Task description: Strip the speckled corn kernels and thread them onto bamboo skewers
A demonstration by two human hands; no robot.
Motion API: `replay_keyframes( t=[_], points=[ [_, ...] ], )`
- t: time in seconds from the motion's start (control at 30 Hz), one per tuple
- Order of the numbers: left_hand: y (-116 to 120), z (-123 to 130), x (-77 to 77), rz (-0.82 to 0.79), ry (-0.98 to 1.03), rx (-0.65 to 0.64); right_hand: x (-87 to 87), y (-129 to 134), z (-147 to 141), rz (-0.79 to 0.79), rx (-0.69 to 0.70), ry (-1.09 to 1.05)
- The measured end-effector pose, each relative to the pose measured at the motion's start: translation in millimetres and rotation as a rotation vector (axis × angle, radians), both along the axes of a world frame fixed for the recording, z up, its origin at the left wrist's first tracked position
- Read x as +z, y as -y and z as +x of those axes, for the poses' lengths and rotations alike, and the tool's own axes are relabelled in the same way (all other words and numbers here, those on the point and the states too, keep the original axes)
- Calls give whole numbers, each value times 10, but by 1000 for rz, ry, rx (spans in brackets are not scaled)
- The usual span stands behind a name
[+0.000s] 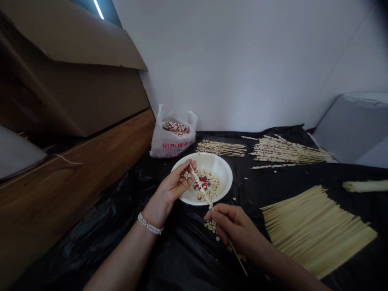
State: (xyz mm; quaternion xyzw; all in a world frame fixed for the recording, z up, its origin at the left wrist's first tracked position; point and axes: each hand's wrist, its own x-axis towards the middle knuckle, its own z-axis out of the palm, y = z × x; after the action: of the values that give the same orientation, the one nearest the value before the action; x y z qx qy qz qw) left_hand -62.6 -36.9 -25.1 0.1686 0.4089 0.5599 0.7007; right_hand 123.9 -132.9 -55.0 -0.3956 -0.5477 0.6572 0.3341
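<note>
My right hand (228, 222) is closed around a thin wooden skewer (237, 257), which slants up and left over the bowl. Small pale pieces, like corn kernels, are threaded along the skewer's upper part. Fingers curled, my left hand (178, 180) holds several loose kernels (185, 175) beside the skewer's tip. I cannot tell whether its fingertips grip the skewer. Beneath both lies a white bowl (226, 169) of pale and reddish kernels, with a red and green pattern at its bottom. More loose kernels (211, 226) lie on the black sheet beside my right hand.
A white plastic bag (172, 146) with kernel-covered pieces stands behind the bowl. Filled skewers lie in a small bundle (212, 147) and a larger pile (275, 149). Bare skewers (318, 230) spread at right on black plastic sheeting (182, 250). A cardboard box (100, 93) stands left.
</note>
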Motion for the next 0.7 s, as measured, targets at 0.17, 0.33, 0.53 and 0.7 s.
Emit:
replay_keyframes(
  t=[0.17,0.33,0.53,0.7],
  points=[
    [48,68,117,-79,-10,-17,-14,5,11,40,-9,12],
    [49,62,95,-78,-6,-73,-18,3,21,69,-16,22],
    [84,84,60,-52,-38,-137,19,-20,33,66,-40,14],
    [93,90,53,-33,38,-131,12,-51,55,66,-60,-13]
  ],
)
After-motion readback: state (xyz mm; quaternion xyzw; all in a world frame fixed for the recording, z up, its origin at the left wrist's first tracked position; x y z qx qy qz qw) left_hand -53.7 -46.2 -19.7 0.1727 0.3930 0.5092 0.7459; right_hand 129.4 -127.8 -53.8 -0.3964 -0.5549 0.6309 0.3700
